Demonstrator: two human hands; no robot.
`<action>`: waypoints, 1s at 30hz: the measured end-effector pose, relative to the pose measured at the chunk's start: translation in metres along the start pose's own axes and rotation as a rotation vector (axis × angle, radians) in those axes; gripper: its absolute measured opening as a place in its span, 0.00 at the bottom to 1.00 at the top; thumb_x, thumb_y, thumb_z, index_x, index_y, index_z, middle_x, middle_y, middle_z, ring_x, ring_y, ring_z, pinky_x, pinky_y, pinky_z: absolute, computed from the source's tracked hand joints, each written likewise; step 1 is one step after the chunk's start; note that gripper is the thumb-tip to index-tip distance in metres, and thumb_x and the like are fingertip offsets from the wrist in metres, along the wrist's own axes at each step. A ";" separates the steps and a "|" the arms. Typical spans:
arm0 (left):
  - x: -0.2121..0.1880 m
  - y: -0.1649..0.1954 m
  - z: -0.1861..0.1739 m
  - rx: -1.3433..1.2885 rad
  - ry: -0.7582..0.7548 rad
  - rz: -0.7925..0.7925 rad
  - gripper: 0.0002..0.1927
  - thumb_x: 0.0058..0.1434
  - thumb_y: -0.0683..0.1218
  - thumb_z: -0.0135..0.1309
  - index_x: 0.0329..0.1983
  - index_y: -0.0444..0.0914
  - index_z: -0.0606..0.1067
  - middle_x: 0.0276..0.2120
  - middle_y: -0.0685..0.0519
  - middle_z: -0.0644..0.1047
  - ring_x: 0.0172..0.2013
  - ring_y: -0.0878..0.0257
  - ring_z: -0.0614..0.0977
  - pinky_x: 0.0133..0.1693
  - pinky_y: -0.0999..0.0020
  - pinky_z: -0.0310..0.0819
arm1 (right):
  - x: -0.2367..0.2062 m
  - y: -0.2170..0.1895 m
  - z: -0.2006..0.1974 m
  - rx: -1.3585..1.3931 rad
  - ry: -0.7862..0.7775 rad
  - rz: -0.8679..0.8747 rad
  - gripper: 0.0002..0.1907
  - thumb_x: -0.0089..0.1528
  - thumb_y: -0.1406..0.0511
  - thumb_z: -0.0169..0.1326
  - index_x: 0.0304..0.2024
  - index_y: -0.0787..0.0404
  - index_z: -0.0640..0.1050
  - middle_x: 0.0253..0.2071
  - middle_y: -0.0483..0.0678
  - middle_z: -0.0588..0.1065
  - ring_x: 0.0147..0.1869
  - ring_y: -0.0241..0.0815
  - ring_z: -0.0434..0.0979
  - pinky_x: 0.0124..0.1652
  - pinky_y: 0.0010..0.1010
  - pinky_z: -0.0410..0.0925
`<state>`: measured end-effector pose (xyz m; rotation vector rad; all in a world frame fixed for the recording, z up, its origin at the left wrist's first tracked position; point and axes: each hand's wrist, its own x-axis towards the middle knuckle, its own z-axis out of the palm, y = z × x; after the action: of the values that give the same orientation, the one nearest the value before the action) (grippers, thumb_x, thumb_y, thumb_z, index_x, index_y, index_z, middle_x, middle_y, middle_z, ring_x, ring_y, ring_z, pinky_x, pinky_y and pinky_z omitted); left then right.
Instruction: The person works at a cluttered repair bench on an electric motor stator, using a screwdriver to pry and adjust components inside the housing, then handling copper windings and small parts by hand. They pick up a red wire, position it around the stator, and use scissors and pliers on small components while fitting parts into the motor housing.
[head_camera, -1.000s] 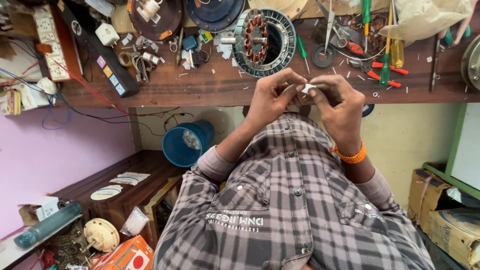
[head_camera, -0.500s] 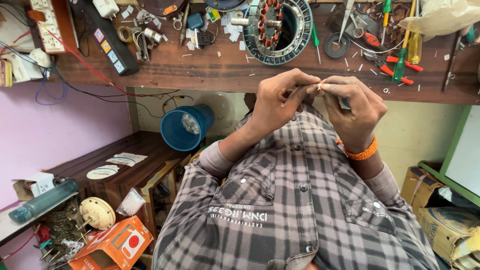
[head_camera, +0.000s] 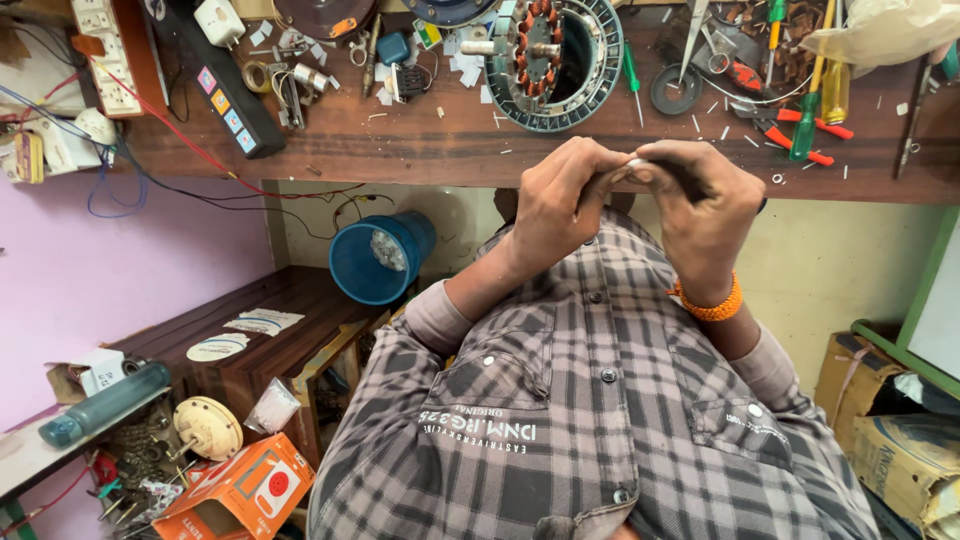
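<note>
Pale and very small, the piece (head_camera: 636, 166) sits pinched between the fingertips of both hands, held in the air just in front of the near edge of the wooden counter (head_camera: 420, 150) and above the checked shirt (head_camera: 600, 400); what kind of part it is cannot be told at this size. The left hand (head_camera: 560, 205) has its grip closed on the piece from one side, thumb and forefinger pressing in, and the right hand (head_camera: 705, 215), with an orange band (head_camera: 708, 303) at the wrist, closes on it from the other, the two hands touching at the fingertips. Work this fine probably goes best with the wrists braced near each other and the pinch kept light. Beyond the hands the counter is crowded: a round motor stator with copper windings (head_camera: 555, 55) lies just past them, green-handled screwdrivers (head_camera: 808, 100) and red-handled pliers (head_camera: 800, 125) to the right, a black power strip (head_camera: 225, 90) to the left, with scraps scattered between. Open room lies mostly on the near side of the counter edge, over the lap; a blue bucket (head_camera: 375, 258) lies tipped below left.
</note>
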<state>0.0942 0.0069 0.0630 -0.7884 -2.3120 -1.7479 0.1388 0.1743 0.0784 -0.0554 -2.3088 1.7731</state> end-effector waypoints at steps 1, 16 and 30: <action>0.001 0.001 0.000 0.027 -0.006 0.015 0.11 0.63 0.32 0.58 0.47 0.33 0.74 0.38 0.48 0.77 0.39 0.54 0.82 0.41 0.64 0.78 | -0.001 0.002 0.003 0.025 0.012 0.026 0.05 0.71 0.74 0.62 0.48 0.71 0.79 0.43 0.49 0.80 0.45 0.34 0.82 0.47 0.24 0.76; 0.009 0.011 -0.005 -0.340 -0.077 -0.340 0.05 0.70 0.40 0.56 0.46 0.35 0.74 0.41 0.55 0.74 0.38 0.70 0.79 0.36 0.76 0.75 | 0.001 0.013 0.007 0.268 0.038 0.166 0.06 0.68 0.73 0.61 0.45 0.70 0.77 0.42 0.47 0.78 0.45 0.33 0.81 0.47 0.23 0.75; -0.008 -0.032 -0.001 -0.987 -0.085 -0.668 0.11 0.66 0.43 0.64 0.46 0.30 0.79 0.40 0.52 0.78 0.43 0.66 0.79 0.45 0.71 0.74 | 0.002 -0.004 0.006 0.369 -0.169 0.233 0.05 0.75 0.68 0.53 0.46 0.66 0.73 0.44 0.42 0.72 0.49 0.28 0.70 0.51 0.20 0.67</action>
<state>0.0850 -0.0027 0.0327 -0.1160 -1.7367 -3.2706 0.1361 0.1676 0.0814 -0.1198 -2.1114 2.3784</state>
